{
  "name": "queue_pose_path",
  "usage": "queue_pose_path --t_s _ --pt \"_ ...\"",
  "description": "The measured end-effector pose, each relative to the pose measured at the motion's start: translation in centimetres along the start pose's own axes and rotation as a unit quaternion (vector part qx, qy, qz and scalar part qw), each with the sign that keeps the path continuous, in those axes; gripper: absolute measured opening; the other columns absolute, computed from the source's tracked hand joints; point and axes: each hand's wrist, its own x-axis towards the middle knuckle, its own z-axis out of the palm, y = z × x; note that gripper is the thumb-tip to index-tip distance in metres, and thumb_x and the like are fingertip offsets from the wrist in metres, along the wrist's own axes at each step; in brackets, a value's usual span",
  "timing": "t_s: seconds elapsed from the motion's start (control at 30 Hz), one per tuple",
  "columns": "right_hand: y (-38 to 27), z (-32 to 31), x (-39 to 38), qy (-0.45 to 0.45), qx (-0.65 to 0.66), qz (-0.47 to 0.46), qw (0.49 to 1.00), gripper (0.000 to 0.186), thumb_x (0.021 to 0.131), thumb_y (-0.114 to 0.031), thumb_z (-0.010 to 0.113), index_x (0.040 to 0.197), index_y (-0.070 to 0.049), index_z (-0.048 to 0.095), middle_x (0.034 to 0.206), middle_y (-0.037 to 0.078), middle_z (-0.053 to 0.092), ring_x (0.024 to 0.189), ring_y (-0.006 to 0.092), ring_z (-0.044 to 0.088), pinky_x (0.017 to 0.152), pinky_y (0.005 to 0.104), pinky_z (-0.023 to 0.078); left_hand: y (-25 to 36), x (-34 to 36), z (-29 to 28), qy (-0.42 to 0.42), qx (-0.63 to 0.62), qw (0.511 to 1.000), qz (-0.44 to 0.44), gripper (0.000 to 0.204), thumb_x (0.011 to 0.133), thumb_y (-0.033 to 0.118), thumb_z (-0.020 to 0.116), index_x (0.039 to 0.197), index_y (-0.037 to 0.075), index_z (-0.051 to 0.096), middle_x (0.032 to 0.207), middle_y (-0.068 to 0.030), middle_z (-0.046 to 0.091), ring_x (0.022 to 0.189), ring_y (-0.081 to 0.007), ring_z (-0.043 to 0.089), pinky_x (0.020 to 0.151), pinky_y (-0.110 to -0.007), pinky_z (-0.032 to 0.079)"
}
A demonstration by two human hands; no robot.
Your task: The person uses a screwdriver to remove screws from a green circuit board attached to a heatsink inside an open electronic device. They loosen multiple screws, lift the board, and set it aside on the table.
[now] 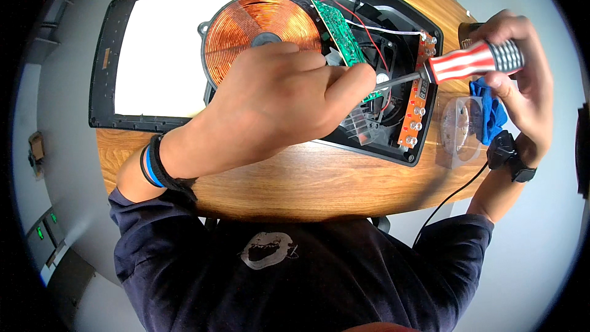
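Note:
My left hand point(276, 95) reaches over the opened black housing of an induction cooker point(402, 15). Its fingers are curled at the lower part of a tilted green circuit board point(338, 31), with the fingertips mostly hidden behind the hand. In my right hand point(533, 83) is a screwdriver point(461, 64) with a red-and-white striped handle, held by its butt end between fingers and thumb. The shaft slants left toward the board, and its tip passes out of sight near my left index finger. Beside my left hand sits a round copper coil point(246, 31), partly covered by it.
An orange board point(409, 114) with buttons and a small display lines the housing's right side. Left lies a black-framed white panel point(163, 49). A clear plastic container point(461, 129) and a blue cloth point(490, 110) stand right on the wooden table point(270, 178). Red and white wires cross the housing.

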Motion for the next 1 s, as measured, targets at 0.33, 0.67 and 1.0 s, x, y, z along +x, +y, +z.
queue_pose_path --t_s 0.33,0.67,1.0 --pt "-2.8 1.4 1.1 0.048 0.063 -0.060 0.995 0.060 0.102 -0.045 0.079 0.135 0.000 0.055 0.127 0.015 0.063 0.120 0.0228 0.065 0.104 0.0373 0.054 0.3 0.0 0.1 -0.018 -0.002 1.000 -0.011 0.032 0.080 0.021 0.087 0.106 0.013 0.071 0.071 -0.0029 0.051 0.065 -0.0226 0.059 0.058 -0.039 0.045" --pt "-2.6 1.8 -0.2 0.069 0.047 0.053 0.995 0.039 0.098 -0.029 0.087 0.118 -0.001 0.067 0.107 0.004 0.069 0.098 0.0126 0.067 0.090 0.0277 0.053 0.2 0.0 0.2 -0.030 -0.061 0.997 -0.024 0.042 0.080 0.017 0.088 0.116 0.011 0.068 0.092 -0.0040 0.068 0.077 -0.0259 0.070 0.065 -0.040 0.052" --pt "-3.9 1.5 -0.9 0.039 -0.056 -0.001 0.998 0.051 0.086 -0.028 0.093 0.122 0.001 0.071 0.122 0.013 0.069 0.112 0.0247 0.069 0.097 0.0367 0.055 0.7 -0.2 -0.5 -0.090 -0.245 0.956 -0.134 0.053 0.089 0.008 0.088 0.136 0.009 0.064 0.138 -0.0094 0.074 0.096 -0.0317 0.079 0.079 -0.039 0.064"
